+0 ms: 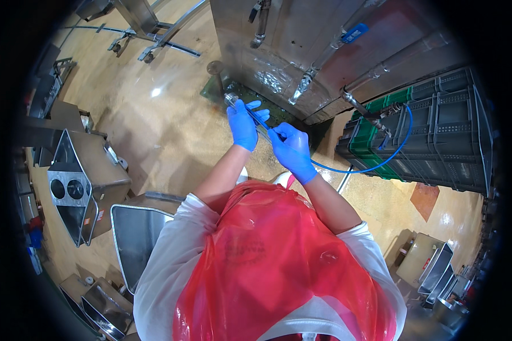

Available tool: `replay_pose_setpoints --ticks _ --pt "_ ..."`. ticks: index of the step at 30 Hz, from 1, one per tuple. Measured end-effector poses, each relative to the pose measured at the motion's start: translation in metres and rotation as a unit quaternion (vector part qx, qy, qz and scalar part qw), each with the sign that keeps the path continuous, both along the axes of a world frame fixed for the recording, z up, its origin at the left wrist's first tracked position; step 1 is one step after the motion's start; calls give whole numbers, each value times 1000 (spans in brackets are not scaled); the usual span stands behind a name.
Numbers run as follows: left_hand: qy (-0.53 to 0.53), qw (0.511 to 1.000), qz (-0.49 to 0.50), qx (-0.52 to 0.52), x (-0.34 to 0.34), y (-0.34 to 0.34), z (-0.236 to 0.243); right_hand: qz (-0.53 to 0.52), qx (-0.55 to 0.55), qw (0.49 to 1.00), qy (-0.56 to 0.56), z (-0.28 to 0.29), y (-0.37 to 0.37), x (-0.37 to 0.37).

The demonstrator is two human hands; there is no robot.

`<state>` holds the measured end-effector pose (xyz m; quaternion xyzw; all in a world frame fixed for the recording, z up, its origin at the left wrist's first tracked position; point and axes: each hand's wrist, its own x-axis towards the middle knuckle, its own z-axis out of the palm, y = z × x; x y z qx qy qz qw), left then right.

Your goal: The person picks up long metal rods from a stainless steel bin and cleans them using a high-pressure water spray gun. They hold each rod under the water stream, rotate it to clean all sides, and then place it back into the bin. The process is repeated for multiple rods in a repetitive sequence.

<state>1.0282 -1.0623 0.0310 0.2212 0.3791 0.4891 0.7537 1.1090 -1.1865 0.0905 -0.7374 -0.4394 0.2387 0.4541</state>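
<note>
Both of my hands wear blue gloves and meet in front of me over the wet floor. My right hand is closed round a thin blue hose, which leaves its lower side and curves right to a pipe valve. A dark blue stretch of the hose reaches from that fist toward my left hand. The left hand curls round a small shiny round part, with some fingers stretched rightward. The palm and most of this part are hidden, so its kind is unclear.
Ahead stands a large steel tank with pipes and a blue-handled valve. Grey and green crates are stacked at right. Steel bins stand at left, with more metal containers at lower right. A green floor drain lies beside the tank.
</note>
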Motion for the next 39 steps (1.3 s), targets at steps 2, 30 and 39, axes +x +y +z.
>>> replay_pose_setpoints --ticks 2,30,39 --pt "4 1000 5 2 -7 4 1 3 -3 1000 11 -1 2 -1" --pt "9 999 29 -17 -26 35 -13 -20 -28 999 14 8 -94 9" --pt "-6 998 61 -32 -32 31 -14 -11 -21 1000 16 10 -88 2"
